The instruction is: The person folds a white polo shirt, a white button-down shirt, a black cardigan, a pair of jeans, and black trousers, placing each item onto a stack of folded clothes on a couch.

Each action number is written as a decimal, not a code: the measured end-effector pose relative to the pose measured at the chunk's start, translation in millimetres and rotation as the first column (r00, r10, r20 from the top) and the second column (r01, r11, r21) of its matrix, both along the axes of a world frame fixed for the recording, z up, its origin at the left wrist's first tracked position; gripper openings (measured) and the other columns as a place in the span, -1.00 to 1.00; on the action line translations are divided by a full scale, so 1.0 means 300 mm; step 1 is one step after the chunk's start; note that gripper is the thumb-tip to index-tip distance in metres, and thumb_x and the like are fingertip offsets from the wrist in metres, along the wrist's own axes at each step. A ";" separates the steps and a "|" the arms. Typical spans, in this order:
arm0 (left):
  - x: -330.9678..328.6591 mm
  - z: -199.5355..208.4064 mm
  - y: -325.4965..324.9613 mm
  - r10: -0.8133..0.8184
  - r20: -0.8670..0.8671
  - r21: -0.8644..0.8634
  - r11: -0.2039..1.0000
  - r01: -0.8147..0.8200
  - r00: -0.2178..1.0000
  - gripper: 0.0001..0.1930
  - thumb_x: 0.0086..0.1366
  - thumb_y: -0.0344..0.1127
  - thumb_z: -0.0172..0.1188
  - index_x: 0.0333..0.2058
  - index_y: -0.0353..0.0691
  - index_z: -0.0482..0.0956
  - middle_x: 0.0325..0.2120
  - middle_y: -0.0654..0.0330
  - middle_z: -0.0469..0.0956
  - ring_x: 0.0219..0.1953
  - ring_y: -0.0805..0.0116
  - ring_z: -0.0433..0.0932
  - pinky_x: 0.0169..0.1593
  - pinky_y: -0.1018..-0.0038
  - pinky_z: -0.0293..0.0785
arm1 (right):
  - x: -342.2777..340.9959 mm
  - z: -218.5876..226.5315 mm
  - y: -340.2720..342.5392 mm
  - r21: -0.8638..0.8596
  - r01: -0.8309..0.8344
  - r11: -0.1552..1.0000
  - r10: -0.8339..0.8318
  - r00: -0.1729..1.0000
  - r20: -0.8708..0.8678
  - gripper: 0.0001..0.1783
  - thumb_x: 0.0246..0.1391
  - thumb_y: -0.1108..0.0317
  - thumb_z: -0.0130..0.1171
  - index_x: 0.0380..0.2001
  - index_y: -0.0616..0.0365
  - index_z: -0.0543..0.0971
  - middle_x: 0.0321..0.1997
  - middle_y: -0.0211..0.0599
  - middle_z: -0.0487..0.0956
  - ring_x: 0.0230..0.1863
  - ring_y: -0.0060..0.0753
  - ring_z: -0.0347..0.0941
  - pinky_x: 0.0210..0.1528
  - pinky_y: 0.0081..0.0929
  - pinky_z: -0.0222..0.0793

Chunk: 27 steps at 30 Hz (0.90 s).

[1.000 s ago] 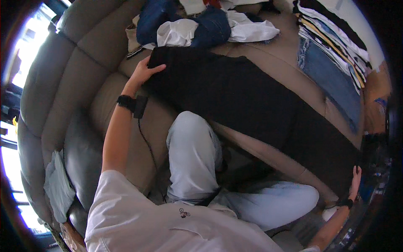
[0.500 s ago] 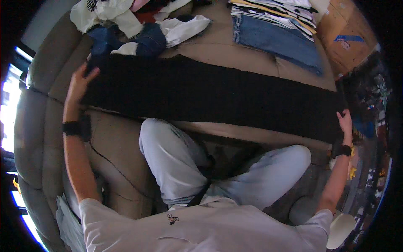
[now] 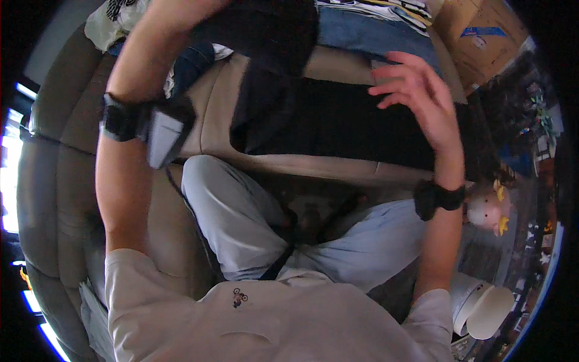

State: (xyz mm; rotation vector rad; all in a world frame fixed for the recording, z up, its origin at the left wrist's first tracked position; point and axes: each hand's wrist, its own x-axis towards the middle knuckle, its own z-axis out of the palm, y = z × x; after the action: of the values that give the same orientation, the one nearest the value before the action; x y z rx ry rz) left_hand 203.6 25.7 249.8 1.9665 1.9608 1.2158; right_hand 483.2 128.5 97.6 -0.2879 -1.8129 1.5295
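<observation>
Black garment (image 3: 338, 120): soft, limp, light; best pinched at its edges. Left hand's grip is out of frame, cannot tell; right hand (image 3: 416, 90) spread open just above it

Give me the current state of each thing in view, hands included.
Left hand: raised to the top edge, mostly out of frame, lifting one end of the black garment.
Black garment: one end folded up and over, the rest flat on the sofa.
Right hand: open, fingers spread, above the garment, holding nothing.
Jeans: flat on the sofa behind.
Clothes pile: loose, unfolded.
Cardboard box: looks shut.
</observation>
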 end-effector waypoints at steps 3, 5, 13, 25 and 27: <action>-0.002 -0.033 0.017 -0.068 -0.077 0.045 0.996 0.072 0.995 -0.62 0.27 -0.11 0.29 -0.19 -0.38 0.62 -0.44 0.15 0.62 -0.41 0.47 0.54 -0.32 0.53 0.48 | -0.039 -0.082 0.019 -0.094 0.116 0.989 -0.109 0.991 0.072 -0.59 0.30 0.20 0.07 0.09 0.22 0.42 -0.08 -0.18 0.59 -0.12 -0.31 0.58 -0.15 -0.44 0.51; -0.043 -0.015 -0.021 0.048 -0.079 0.002 0.999 -0.048 0.996 -0.62 0.27 -0.10 0.30 -0.20 -0.37 0.63 -0.44 0.16 0.62 -0.41 0.48 0.54 -0.30 0.53 0.48 | -0.039 -0.183 0.061 -0.051 0.216 0.975 -0.202 0.959 0.199 -0.63 0.27 0.24 0.11 0.04 0.21 0.46 -0.12 -0.23 0.59 -0.16 -0.36 0.58 -0.17 -0.47 0.50; -0.805 -0.160 -0.254 0.300 -0.175 -0.158 0.932 -0.327 0.938 -0.58 0.33 -0.10 0.23 -0.03 -0.35 0.55 -0.27 0.26 0.60 -0.22 0.55 0.50 -0.11 0.59 0.43 | 0.042 -0.322 0.107 0.384 0.303 0.872 -0.452 0.800 0.395 -0.68 0.12 0.35 0.27 -0.08 0.20 0.50 -0.25 -0.26 0.60 -0.30 -0.45 0.53 -0.24 -0.49 0.47; -0.791 -0.697 -0.447 0.345 -0.169 -0.305 0.873 -0.382 0.923 -0.50 0.13 -0.21 0.41 -0.02 -0.30 0.49 -0.07 -0.02 0.52 -0.04 0.15 0.52 0.00 0.29 0.47 | -0.048 -0.328 0.094 0.547 0.267 0.793 -0.461 0.850 0.253 -0.76 0.12 0.36 0.26 -0.21 0.21 0.47 -0.31 -0.20 0.56 -0.31 -0.28 0.54 -0.26 -0.40 0.50; -0.344 -0.623 -0.339 0.040 -0.341 -0.346 0.924 -0.165 0.939 -0.44 0.15 -0.28 0.39 0.10 -0.31 0.43 0.11 0.02 0.44 0.10 0.14 0.46 0.14 0.31 0.40 | -0.026 -0.359 0.091 0.589 0.300 0.750 -0.499 0.841 0.208 -0.76 0.12 0.37 0.26 -0.21 0.21 0.47 -0.29 -0.19 0.55 -0.28 -0.27 0.54 -0.23 -0.39 0.50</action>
State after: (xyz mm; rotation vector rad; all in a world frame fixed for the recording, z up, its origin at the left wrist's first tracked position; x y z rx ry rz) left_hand 100.3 -76.0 63.0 1.9767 2.2680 0.4912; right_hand 475.4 155.7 -10.0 -0.6687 -2.1927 0.6414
